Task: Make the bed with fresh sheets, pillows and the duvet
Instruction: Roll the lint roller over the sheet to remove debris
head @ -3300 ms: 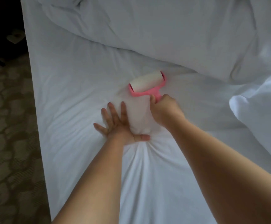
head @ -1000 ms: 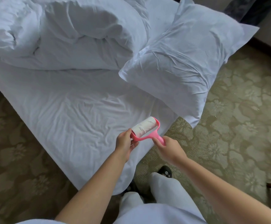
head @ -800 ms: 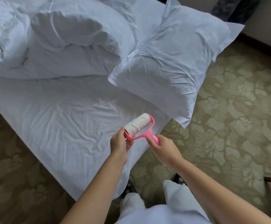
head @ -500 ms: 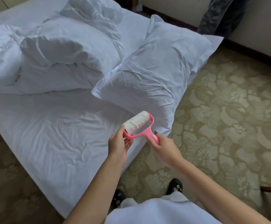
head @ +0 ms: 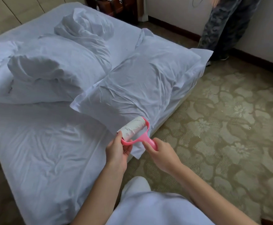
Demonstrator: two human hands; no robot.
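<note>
bed sheet [head: 48, 143] lies bare; right hand [head: 162, 154] fingers clamp lint roller [head: 136, 132], left hand [head: 117, 151] apparently pinching it.

Just one wide-angle cam here, worn on the head, tilted forward and down from standing height at the corner of the bed [head: 39, 143]. Both forearms reach in from the bottom edge, close up; the carpet [head: 230, 127] fills the right side.
</note>
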